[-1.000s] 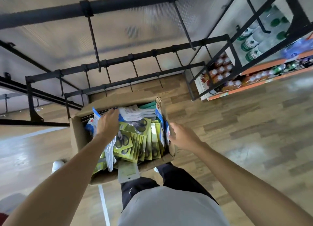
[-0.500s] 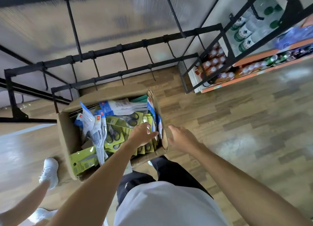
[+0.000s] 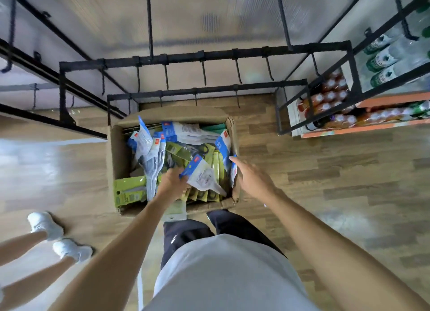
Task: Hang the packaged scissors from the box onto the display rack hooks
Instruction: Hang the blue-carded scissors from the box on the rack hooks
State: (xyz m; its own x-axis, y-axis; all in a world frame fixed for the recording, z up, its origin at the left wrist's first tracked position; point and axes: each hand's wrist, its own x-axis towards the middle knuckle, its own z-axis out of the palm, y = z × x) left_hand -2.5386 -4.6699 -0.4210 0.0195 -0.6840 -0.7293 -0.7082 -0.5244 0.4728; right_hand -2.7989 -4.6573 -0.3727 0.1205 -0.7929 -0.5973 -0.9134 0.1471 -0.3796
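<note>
Box (image 3: 116, 161) on floor (image 3: 325, 175), packets (image 3: 204, 178) inside, rack (image 3: 209, 54) behind, shelf (image 3: 363, 126) right

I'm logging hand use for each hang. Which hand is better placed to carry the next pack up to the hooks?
Probably the left hand: it already grips a blue-and-white pack over the box. The right hand is open at the box's right wall, holding nothing.
</note>
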